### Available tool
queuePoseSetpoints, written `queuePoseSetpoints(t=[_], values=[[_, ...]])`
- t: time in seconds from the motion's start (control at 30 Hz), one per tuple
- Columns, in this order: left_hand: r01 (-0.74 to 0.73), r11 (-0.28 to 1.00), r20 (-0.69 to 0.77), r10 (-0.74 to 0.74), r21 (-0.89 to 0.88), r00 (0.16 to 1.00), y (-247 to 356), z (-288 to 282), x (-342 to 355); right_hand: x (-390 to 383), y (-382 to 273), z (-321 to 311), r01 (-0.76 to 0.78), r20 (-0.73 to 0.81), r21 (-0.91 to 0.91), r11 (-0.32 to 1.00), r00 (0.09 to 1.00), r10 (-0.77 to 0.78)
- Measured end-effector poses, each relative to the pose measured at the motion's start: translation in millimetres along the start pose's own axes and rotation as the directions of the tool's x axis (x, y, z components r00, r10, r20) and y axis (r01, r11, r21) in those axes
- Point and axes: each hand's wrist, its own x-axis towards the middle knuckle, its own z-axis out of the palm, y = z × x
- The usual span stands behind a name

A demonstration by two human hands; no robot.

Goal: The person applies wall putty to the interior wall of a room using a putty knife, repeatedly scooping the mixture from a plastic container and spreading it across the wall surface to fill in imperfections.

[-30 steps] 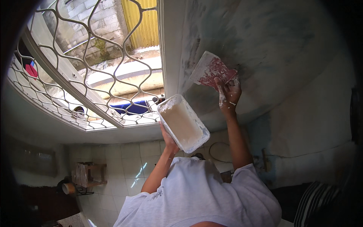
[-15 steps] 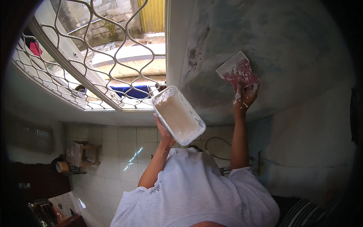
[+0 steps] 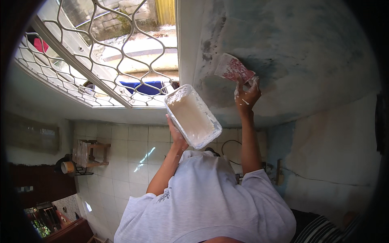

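My left hand (image 3: 177, 135) grips the side of a white rectangular plastic tub (image 3: 192, 115), held tilted in front of my chest. A pale paste smears its walls and rim. My right hand (image 3: 248, 96), spotted with white paste, is closed on a red-and-white putty scraper (image 3: 239, 69). The scraper's blade lies against the patchy grey-blue wall (image 3: 291, 52), to the right of the window frame. Part of its handle end is hidden by my fingers.
A window with a wavy white metal grille (image 3: 117, 60) stands left of the tub. A wooden stool (image 3: 93, 154) is on the tiled floor (image 3: 125, 162) at left, by a small round container (image 3: 67, 167). A cable (image 3: 229, 146) hangs behind my right arm. Striped cloth (image 3: 324, 229) lies at lower right.
My right hand has moved left and slightly up along the wall, and the scraper has turned so its blade points more to the left. The tub stays nearly in place.
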Motion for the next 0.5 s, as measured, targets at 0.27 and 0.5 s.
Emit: queuePoseSetpoints(t=[0.27, 0.5], values=[[-0.040, 0.998, -0.037, 0.042, 0.045, 0.998, 3, 12, -8, -23, -8, -29, -0.140, -0.073, 0.483, 0.865, 0.977, 0.199], [-0.018, 0.999, -0.016, 0.019, 0.038, 1.000, 0, 0, -4, -42, 3, 38, -0.108, 0.198, 0.105, 0.989, 0.977, 0.085]])
